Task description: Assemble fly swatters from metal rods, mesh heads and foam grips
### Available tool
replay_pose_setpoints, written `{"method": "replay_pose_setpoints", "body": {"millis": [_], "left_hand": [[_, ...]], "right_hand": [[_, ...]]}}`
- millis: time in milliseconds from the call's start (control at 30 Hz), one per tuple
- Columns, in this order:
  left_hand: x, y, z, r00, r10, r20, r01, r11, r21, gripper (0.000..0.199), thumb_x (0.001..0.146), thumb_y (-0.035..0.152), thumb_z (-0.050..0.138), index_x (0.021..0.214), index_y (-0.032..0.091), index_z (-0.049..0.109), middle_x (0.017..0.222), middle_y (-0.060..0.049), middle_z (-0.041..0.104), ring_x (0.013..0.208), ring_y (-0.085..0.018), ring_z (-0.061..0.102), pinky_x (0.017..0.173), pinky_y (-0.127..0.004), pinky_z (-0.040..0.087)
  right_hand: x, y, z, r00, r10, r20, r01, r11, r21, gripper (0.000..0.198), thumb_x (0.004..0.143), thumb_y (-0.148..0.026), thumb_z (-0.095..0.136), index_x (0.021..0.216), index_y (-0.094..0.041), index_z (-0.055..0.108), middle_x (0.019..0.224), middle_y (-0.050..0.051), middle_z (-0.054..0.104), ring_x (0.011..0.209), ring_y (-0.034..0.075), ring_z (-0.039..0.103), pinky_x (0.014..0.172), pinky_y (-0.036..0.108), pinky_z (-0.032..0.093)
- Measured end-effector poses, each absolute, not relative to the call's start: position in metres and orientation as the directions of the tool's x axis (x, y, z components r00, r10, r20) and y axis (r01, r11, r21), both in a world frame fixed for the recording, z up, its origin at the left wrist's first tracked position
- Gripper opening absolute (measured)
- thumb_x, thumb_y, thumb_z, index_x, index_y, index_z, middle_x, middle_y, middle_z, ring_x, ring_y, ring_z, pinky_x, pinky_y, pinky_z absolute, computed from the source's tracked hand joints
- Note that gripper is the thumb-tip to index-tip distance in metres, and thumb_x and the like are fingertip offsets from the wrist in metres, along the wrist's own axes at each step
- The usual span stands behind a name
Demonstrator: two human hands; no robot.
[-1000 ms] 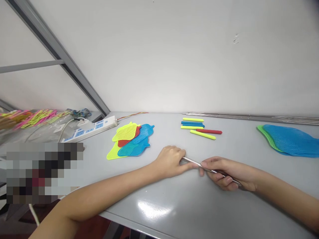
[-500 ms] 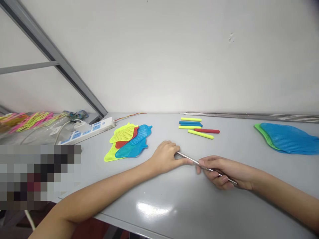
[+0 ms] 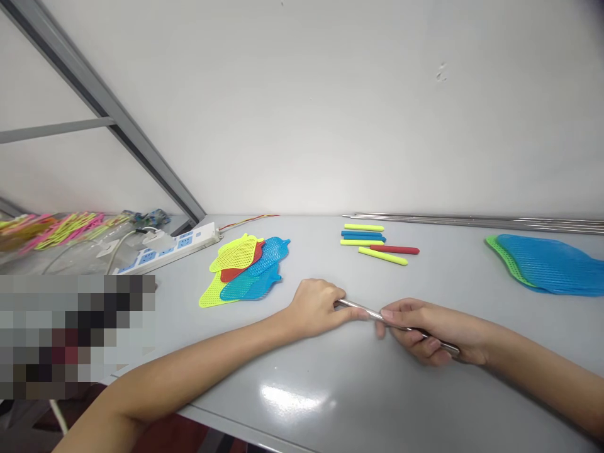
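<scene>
A shiny metal rod [image 3: 374, 314] slants across the space between my hands, its right end lower than its left. My left hand [image 3: 317, 309] is closed around the rod's left end, the thumb lying along it. Farther down, my right hand [image 3: 419, 330] grips the rod, with the right end showing near the palm. Behind the hands lie several plastic handle sleeves, among them a red one [image 3: 396, 250] and a blue one [image 3: 363, 236]. Left of my left hand is an overlapping pile of mesh fly swatter heads [image 3: 233, 255] in yellow, red and blue.
Blue fly swatter heads [image 3: 552, 264] lie at the right, over a green one [image 3: 504, 259]. Thin metal rods [image 3: 453, 220] run along the wall. A white power strip [image 3: 167, 253] sits at the left, near bagged pink and yellow strips [image 3: 70, 229]. A patch at the lower left is blurred out.
Both hands and the rod have shifted slightly down and right in the picture. The view itself has moved a little too. Both hands still hold the rod.
</scene>
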State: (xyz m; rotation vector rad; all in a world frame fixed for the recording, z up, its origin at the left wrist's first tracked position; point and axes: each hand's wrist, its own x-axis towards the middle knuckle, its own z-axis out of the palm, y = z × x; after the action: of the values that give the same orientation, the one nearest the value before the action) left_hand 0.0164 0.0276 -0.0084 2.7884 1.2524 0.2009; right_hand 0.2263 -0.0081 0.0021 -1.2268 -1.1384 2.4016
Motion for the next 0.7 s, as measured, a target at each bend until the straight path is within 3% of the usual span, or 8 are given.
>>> {"method": "replay_pose_setpoints", "body": {"millis": [700], "left_hand": [[0.021, 0.012, -0.008, 0.69, 0.723, 0.039, 0.717, -0.69, 0.098, 0.049, 0.083, 0.051, 0.024, 0.059, 0.017, 0.049, 0.057, -0.002, 0.058, 0.053, -0.014, 0.052, 0.046, -0.024, 0.023]], "right_hand": [[0.227, -0.01, 0.004, -0.614, 0.48, -0.627, 0.215, -0.662, -0.718, 0.029, 0.077, -0.044, 0.046, 0.081, -0.017, 0.054, 0.054, -0.007, 0.023, 0.039, 0.002, 0.014, 0.034, 0.015, 0.009]]}}
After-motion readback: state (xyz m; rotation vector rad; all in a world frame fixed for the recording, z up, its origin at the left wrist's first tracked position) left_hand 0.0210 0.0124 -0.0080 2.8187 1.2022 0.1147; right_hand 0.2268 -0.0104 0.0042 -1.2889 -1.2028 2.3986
